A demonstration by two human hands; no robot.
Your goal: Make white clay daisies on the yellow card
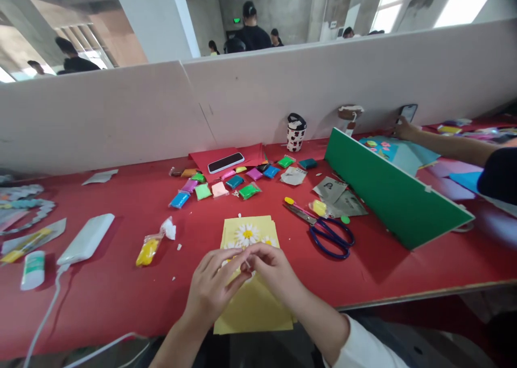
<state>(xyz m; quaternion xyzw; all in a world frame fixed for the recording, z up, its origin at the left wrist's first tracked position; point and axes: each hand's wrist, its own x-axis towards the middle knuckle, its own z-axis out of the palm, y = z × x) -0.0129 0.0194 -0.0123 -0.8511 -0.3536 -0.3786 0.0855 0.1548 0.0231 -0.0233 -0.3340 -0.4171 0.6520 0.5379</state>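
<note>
Yellow paper sheets (254, 309) lie at the near edge of the red table, with white daisies with yellow centres (246, 234) on their upper part. Above the sheets, my left hand (216, 282) and my right hand (274, 268) meet at the fingertips. The fingers of both are pinched around a tiny whitish bit, too small to name. Part of the daisies is hidden behind my hands. Left of the sheets lies an opened packet of yellow clay (148, 249) with white clay (168, 228) beside it.
Dark-handled scissors (331, 238) lie at right, before a standing green board (391, 195). Clay packets (234, 182) and a phone (226, 163) are farther back. At left are a white power bank (86, 238) and a glue stick (33, 270). Another person's arm (452, 141) reaches in at right.
</note>
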